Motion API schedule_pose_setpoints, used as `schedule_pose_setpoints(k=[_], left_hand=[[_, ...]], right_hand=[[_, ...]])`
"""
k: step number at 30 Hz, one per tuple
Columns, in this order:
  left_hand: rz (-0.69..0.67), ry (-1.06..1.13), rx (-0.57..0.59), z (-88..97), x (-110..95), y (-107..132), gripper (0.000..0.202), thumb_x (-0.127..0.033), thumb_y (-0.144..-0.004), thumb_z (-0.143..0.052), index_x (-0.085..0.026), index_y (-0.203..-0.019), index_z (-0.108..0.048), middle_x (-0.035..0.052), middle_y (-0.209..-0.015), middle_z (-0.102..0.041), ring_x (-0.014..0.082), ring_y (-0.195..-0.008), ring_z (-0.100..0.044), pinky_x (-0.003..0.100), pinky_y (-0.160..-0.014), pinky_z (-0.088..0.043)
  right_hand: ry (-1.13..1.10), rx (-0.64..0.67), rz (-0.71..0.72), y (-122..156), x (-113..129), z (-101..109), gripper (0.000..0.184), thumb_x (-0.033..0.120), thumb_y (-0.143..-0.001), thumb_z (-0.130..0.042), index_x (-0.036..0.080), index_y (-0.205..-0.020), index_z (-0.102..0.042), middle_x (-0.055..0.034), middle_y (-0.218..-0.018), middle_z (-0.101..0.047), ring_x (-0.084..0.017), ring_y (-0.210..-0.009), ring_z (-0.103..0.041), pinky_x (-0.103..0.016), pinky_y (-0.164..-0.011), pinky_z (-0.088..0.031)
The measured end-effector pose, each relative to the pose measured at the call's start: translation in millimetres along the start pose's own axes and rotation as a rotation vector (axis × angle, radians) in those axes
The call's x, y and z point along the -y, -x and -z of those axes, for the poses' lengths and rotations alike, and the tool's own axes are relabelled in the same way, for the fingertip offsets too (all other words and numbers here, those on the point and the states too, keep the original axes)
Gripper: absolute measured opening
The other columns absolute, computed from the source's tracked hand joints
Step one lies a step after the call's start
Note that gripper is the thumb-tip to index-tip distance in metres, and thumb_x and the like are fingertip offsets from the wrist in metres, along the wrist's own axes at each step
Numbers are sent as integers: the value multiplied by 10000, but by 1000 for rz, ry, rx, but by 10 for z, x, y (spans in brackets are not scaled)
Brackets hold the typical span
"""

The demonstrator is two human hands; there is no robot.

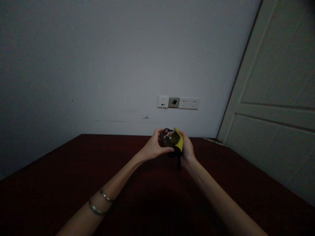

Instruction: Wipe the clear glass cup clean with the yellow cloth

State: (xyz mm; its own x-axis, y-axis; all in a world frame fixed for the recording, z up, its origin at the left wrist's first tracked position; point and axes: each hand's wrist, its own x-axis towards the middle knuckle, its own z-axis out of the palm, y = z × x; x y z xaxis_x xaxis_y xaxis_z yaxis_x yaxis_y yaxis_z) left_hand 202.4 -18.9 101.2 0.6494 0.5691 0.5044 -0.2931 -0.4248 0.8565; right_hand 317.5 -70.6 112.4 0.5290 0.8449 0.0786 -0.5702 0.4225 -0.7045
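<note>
Both arms reach out over a dark red-brown table (73,177). My left hand (153,147) is wrapped round a small clear glass object (168,138), perhaps a cup or jar, held just above the tabletop. My right hand (187,147) is closed on a yellow cloth or sponge (179,140) with a dark part hanging below it, and presses it against the glass. Two bracelets (102,201) sit on my left forearm. The light is dim, so the glass object's exact shape is unclear.
A pale wall rises behind the table, with a row of white sockets and a switch plate (178,102). A cream panelled door (275,98) stands at the right. A thin light strip (214,141) lies on the table's far right corner.
</note>
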Motion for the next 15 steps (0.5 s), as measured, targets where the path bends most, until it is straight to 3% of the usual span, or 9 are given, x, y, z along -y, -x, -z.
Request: schedule_pose_setpoints(k=[4,8,12,15], left_hand=[[23,-13,-27,-39,18,20,851,-217,-574,-814,-178,-1253,-301,195,-1343,-460,312,-1209,-512,532,-1055,-346],[40,-13,41,30,-19,23,849,-240,-629,-787,-174,-1334,-320,192,-1388,-440,326,-1280,-443,536,-1096,-293],[24,25,117,114,-42,5,662,-205,-634,-781,-171,-1211,-459,160,-1305,-529,311,-1228,-497,535,-1080,-318],[25,20,63,107,-33,-2,648,-181,-573,-820,-161,-1112,-461,165,-1238,-564,307,-1184,-531,527,-1052,-354]], right_hand=[[35,38,-12,-48,-10,31,173,270,-736,-583,166,-828,-686,29,-619,-688,-121,-533,-604,-226,-594,-495],[57,68,-54,-135,-20,90,173,275,-738,-576,162,-804,-691,13,-632,-696,-123,-533,-609,-226,-582,-497],[71,87,-84,-186,6,121,173,248,-743,-565,151,-795,-698,-14,-691,-724,-128,-582,-639,-219,-604,-512],[78,97,-91,-148,40,86,181,250,-754,-559,138,-778,-699,-24,-692,-728,-129,-589,-645,-212,-596,-516]])
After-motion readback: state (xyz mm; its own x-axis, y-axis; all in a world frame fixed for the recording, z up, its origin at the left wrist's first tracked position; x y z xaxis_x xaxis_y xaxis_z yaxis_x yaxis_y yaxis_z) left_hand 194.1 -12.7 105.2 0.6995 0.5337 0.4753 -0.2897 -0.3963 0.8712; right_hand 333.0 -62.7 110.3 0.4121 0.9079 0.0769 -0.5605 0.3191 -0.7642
